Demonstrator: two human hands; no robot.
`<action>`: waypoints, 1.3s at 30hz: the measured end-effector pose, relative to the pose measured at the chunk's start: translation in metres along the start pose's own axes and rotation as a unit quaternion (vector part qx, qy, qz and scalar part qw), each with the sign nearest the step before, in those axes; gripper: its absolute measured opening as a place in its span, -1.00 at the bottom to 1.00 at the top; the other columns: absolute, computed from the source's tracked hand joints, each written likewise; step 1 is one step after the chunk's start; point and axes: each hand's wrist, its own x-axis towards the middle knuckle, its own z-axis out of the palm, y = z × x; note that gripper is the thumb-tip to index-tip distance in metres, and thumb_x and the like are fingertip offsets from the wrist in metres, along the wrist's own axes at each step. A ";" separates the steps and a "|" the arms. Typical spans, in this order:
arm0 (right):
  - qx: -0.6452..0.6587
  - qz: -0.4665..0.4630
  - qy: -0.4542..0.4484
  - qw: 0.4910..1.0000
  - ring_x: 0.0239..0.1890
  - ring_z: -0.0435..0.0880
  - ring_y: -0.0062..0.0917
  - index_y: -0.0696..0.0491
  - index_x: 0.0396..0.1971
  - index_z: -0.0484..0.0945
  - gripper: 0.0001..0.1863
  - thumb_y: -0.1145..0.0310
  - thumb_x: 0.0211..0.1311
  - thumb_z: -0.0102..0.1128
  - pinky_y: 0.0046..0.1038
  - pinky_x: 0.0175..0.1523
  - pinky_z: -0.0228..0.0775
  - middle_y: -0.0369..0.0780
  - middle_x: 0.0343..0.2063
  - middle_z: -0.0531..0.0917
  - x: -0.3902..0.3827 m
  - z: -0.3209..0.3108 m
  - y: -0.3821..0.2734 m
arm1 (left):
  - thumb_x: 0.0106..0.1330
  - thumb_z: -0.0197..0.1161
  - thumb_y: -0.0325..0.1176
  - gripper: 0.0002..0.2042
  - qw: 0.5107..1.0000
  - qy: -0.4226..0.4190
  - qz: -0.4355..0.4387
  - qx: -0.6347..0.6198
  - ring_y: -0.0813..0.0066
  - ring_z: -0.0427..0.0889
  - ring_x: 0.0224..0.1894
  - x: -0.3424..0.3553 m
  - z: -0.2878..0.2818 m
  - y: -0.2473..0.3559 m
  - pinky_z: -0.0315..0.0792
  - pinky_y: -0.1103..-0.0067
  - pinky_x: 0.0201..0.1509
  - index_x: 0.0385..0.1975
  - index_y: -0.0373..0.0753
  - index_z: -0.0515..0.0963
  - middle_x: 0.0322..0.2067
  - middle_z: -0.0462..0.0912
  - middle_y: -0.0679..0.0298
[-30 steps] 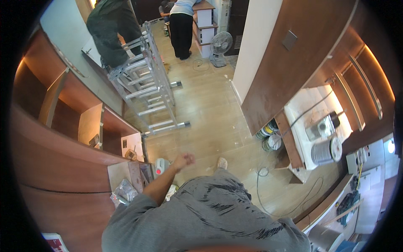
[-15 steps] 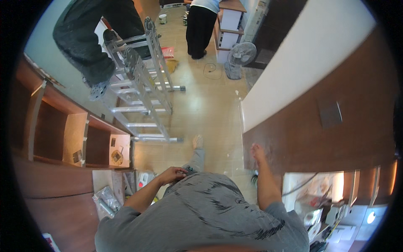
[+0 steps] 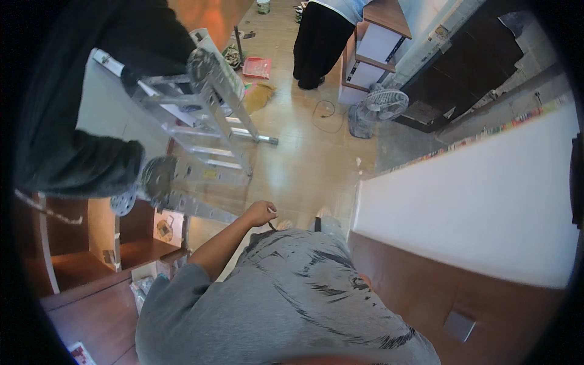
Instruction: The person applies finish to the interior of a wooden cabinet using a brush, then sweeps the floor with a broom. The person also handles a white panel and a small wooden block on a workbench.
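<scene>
My left hand [image 3: 261, 214] is held out in front of my waist with its fingers curled together. A short dark thing shows just under the fingertips, too small to make out. Below it is my grey patterned shirt [image 3: 292, 292]. Only a sliver of skin shows at the right side of the shirt; my right hand is hidden. Ahead on the left stands an aluminium folding ladder [image 3: 210, 152], apart from my hand. A person in dark clothes [image 3: 109, 103] is on the ladder, with a patterned shoe [image 3: 123, 202] near its hinge.
Another person in black trousers [image 3: 319, 45] stands by a white drawer unit [image 3: 371, 45]. A floor fan [image 3: 383, 106] and a looped cable [image 3: 328, 115] are on the wooden floor. A red dustpan [image 3: 257, 68] lies beyond the ladder. Open shelves [image 3: 134, 213] line the left; a white wall [image 3: 474, 188] the right.
My left hand has lifted away from my waist and forward. I have stepped closer to the ladder and the view has turned. My right arm has dropped out of sight behind my shirt.
</scene>
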 end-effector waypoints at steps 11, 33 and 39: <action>-0.265 -0.108 0.027 0.958 -0.30 0.70 -0.35 -0.03 -0.05 0.61 -0.75 0.17 0.42 0.15 -0.23 -0.27 0.52 -0.24 -0.28 0.67 0.223 -0.075 -0.512 | 0.26 0.41 -0.18 -0.60 0.991 -0.016 0.035 -0.129 0.12 0.78 -0.09 0.213 -0.058 0.094 0.59 0.35 0.09 0.06 -0.20 0.71 -0.14 0.80 0.02; -0.637 -0.145 -0.202 0.729 -0.28 0.78 -0.44 0.11 0.12 0.66 -0.56 0.31 0.25 0.32 -0.38 -0.19 0.59 -0.10 -0.25 0.79 0.440 0.341 -1.057 | 0.29 0.37 -0.09 -0.44 0.982 -0.082 -0.137 -0.102 -0.06 0.68 0.11 0.564 -0.299 0.007 0.52 0.22 0.25 0.26 -0.18 0.57 0.06 0.70 -0.10; -0.529 -0.136 -0.237 0.804 -0.26 0.76 -0.46 0.12 0.09 0.67 -0.60 0.34 0.28 0.27 -0.37 -0.13 0.58 -0.09 -0.22 0.77 0.555 0.482 -1.125 | 0.36 0.26 0.17 -0.32 0.968 -0.095 -0.188 -0.136 -0.20 0.22 0.51 0.588 -0.273 -0.006 0.21 0.18 0.55 0.40 -0.08 0.45 0.54 0.16 -0.04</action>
